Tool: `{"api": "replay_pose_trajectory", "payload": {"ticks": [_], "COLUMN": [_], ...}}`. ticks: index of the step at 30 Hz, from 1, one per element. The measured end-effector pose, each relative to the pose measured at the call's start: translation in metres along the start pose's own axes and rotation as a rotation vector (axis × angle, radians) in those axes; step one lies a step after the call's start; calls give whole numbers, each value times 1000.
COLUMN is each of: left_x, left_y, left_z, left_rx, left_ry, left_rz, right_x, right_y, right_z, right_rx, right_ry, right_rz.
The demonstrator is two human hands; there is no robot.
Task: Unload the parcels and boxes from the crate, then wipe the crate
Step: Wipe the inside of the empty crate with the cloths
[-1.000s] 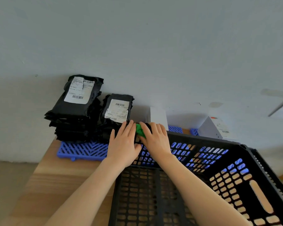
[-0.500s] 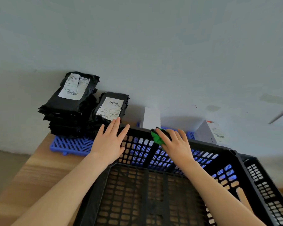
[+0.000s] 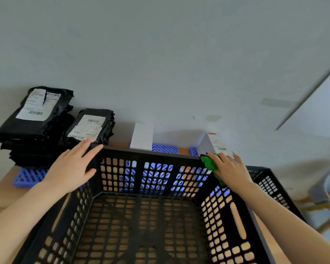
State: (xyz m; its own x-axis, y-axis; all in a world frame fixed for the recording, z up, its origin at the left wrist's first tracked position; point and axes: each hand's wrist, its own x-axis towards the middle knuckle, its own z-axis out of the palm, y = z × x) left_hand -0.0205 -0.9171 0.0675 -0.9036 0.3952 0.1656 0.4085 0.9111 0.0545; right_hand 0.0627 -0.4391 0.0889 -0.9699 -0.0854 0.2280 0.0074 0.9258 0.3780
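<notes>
A big black plastic crate (image 3: 151, 152) full of little holes is sitting on the wooden bench (image 3: 0, 195). The wood is showing through the holes in the crate's floor.

The left hand (image 3: 71, 166) is lying flat on the far left corner of the crate's rim. Its fingers are straight, and its grip is loose and holding nothing.

The right hand (image 3: 231, 169) is at the far right corner of the rim. Its grip is closing on a small green cloth (image 3: 210, 164) and pressing it onto the rim. A bit of the cloth is hanging down inside the crate wall.

Behind the crate, by the grey wall, two piles of black plastic parcels (image 3: 38, 119) with white labels are sitting on a blue plastic grid mat (image 3: 27, 176). The taller pile is the one further left. A plain white box (image 3: 142, 136) is standing behind the middle of the far rim. A white box with a label (image 3: 215, 143) is leaning just behind the right hand. Another black crate (image 3: 271, 183) is sitting right beside the first one, on its right.
</notes>
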Motion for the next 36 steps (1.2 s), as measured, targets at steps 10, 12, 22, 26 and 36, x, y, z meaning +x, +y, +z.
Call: {"api": "replay_pose_trajectory", "payload": {"ticks": [10,12,22,26,36], "left_x": [2,3,1,0,2], "left_y": [1,1,0,0,-1], "left_z": [2,3,3,-2,0], "left_rx": [-34,-35,-204,-275,-273], "left_ry": [33,42,117,119,97], "left_rz": [19,25,25,30,0], "right_x": [29,40,85,100,121], "right_y": [-53,-74,-194,-235,-302], "right_z": [-12,-16,-41,-57,-79], "right_rx": [164,169,318,343,416], "right_ry": [82,104,183,195,183], "right_rz": [-167,-215,-262,-281,-270]}}
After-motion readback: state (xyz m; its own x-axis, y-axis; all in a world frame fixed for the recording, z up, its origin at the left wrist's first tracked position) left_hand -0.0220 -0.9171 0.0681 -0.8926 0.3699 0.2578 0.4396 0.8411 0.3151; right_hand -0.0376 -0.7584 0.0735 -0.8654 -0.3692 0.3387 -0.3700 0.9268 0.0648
